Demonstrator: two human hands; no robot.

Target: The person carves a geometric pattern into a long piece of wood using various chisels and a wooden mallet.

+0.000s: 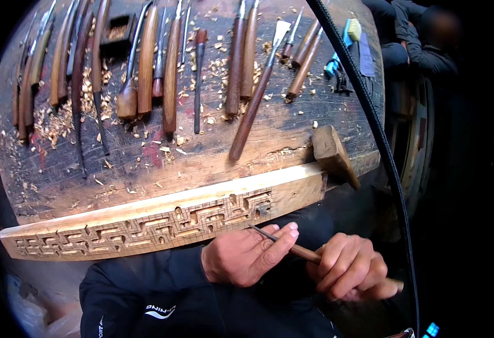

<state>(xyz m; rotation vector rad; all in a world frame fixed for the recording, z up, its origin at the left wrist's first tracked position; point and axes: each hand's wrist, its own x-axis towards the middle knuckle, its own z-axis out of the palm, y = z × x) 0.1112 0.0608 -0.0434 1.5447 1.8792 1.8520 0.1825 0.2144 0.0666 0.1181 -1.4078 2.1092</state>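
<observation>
In head view, shows wood chips [117,32], apparently, in the box [115,49]. Gripping the chisel [305,253] by handle in the right hand [351,267] and by shaft between fingers of the left hand [246,258], near the board [296,195].

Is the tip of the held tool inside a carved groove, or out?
Out: the tool tip shows near the lower edge of the board, below the grooves; contact: cannot tell.

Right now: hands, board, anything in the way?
Left hand on chisel near tip, right hand gripping farther back. Board partly carved, right end uncarved. Block at that end; cord crosses view's right side.
</observation>
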